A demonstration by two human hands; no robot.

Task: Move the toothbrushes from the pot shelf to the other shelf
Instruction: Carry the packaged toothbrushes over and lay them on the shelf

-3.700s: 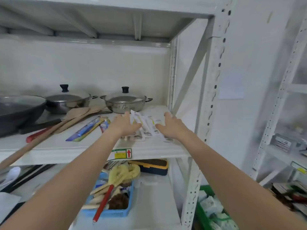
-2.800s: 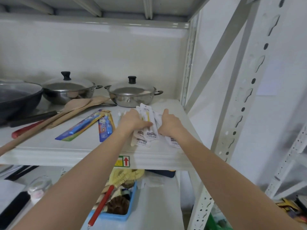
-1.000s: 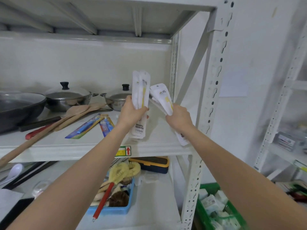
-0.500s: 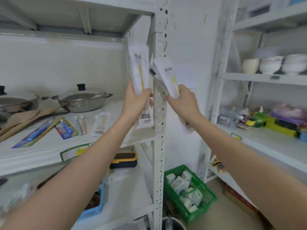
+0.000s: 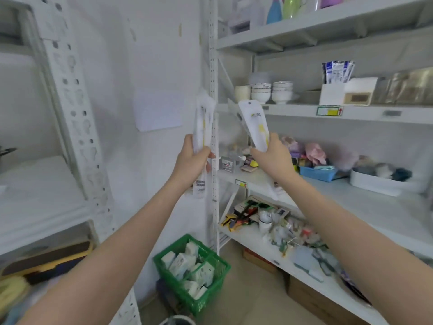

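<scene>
My left hand (image 5: pixel 191 164) grips a small bundle of white packaged toothbrushes (image 5: pixel 202 124), held upright in front of the wall between two racks. My right hand (image 5: pixel 271 158) holds another white toothbrush packet (image 5: pixel 255 124) with a yellow brush inside, tilted up to the left. Both hands hang in the air just left of the right-hand rack's middle shelf (image 5: pixel 351 198). The pot shelf (image 5: pixel 35 195) lies at the far left, only its bare white end showing; the pots are out of view.
The right rack's upright post (image 5: pixel 213 113) stands between my hands. Its middle shelf carries a blue tray (image 5: pixel 318 173) and a white tray (image 5: pixel 379 184) at the back. White bowls (image 5: pixel 271 92) sit one shelf up. A green basket (image 5: pixel 194 266) of boxes stands on the floor.
I lifted the toothbrush packets off the pot shelf with both hands. My view then swung right, so the pots left the frame and the right-hand rack came in front of me.
</scene>
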